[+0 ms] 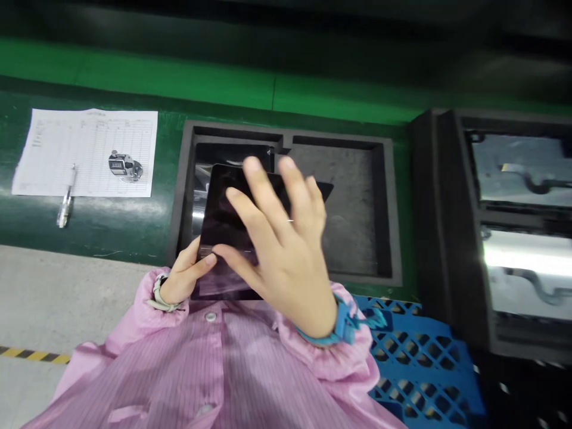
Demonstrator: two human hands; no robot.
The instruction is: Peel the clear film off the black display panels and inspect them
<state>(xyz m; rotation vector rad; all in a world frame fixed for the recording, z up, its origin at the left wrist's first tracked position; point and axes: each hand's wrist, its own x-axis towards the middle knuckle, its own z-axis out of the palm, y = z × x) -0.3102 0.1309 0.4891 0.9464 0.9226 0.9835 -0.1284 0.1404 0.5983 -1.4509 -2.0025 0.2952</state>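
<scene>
A flat, black, glossy screen panel [221,217] is held in front of my body, its surface facing up. My left hand [185,273] grips it by the lower left edge, thumb on top and fingers behind. My right hand [286,247] is over the panel with fingers spread, slightly blurred; whether it touches the surface I cannot tell. Behind the panel lies a grey foam tray [394,220] with two compartments. Another dark glossy panel [232,154] rests in the left one. A dark corner [325,189] sticks out beside my right fingers; its source is hidden.
On the green bench at left lies a printed sheet [53,140] with a metal tally counter [123,165] and a pen [66,205]. Raised foam trays [469,250] holding panels with cables [531,179] stand at right. A blue plastic crate [411,351] sits below the bench edge.
</scene>
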